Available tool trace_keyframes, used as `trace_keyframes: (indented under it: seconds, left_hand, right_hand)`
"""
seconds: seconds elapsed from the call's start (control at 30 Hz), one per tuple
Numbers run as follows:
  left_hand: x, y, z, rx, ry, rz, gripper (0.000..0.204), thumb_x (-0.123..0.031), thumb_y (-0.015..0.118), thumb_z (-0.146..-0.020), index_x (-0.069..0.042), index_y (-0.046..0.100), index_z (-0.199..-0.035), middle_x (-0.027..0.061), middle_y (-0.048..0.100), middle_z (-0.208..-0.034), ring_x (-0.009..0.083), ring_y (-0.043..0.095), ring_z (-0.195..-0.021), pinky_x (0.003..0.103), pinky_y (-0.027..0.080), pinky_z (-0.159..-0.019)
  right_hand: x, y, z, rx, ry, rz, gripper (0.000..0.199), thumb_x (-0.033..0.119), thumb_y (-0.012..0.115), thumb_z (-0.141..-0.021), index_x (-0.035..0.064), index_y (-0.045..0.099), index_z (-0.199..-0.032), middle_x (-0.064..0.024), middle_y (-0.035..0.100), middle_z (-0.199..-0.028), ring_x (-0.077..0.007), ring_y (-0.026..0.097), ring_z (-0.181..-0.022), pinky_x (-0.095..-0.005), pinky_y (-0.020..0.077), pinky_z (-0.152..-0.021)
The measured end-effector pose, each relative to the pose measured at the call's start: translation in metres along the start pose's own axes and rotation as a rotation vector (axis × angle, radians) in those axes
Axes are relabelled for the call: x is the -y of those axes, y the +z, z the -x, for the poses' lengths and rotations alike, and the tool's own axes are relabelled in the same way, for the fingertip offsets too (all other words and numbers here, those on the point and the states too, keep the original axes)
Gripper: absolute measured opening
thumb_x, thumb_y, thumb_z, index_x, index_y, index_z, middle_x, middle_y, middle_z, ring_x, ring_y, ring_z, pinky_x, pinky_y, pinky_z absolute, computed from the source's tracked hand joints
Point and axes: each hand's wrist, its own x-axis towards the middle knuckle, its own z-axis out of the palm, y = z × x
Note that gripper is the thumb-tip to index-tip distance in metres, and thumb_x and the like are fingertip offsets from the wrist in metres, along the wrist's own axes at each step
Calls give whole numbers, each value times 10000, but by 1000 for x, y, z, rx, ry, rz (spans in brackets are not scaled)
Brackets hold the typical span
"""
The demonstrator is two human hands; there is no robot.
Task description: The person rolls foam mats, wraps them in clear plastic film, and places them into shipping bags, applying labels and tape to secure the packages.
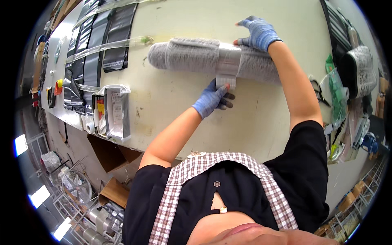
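Note:
A long grey fuzzy fabric roll [183, 55] lies across the cream table [265, 122]. A clear tape band [228, 59] wraps around its middle. My left hand [212, 100], in a blue glove, pinches the loose end of the tape strip [226, 81] that hangs off the near side of the roll. My right hand [259, 32], also in a blue glove, reaches over the roll to its far side. Its fingers are spread, its thumb touches the roll next to the band, and its forearm lies across the roll's right part.
Black mailer bags [96, 45] and clear plastic sleeves [110, 45] lie along the table's left. A holder with labels and papers [116, 114] stands at the near left edge. Scissors [320, 94], green packets [337, 92] and a black-and-white bundle [359, 69] crowd the right. Cardboard boxes [114, 157] sit below.

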Motion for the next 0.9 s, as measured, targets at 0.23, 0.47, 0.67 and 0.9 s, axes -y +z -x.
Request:
trace_keyframes:
  seconds: [0.23,0.47,0.67,0.9]
  left_hand:
    - [-16,-7,-22,-3,64,54,568,-463,614,-948,-105,395,-1330,137,668,-997,200,683,-696,276,529,-587]
    - [45,-13,58,89,-126,-54,679,-380,652,-935,-129,302,-1460,135,676,-1004,217,706,-715,301,554,-567]
    - [-5,-13,-11,87,23,37,662,-358,664,-928,-132,322,-1448,127,673,-1025,205,699,-719,285,545,-582]
    - [26,-14,45,149,-97,-152,682,-327,681,-919,-131,301,-1450,120,678,-1018,203,709,-722,297,547,-576]
  right_hand:
    - [39,4,18,165,-60,10,980,597,854,-551,117,542,-1346,-187,646,-1197,-367,617,-1110,-425,501,-953]
    - [21,49,58,315,-130,-76,1037,713,792,-574,92,534,-1364,-200,648,-1148,-373,596,-1120,-399,481,-989]
    - [40,9,31,155,14,-129,955,525,887,-568,12,540,-1295,-244,616,-1227,-377,579,-1177,-393,453,-1026]
    - [47,34,65,220,-34,21,1019,549,876,-582,7,492,-1355,-252,538,-1336,-385,555,-1220,-407,465,-1030]
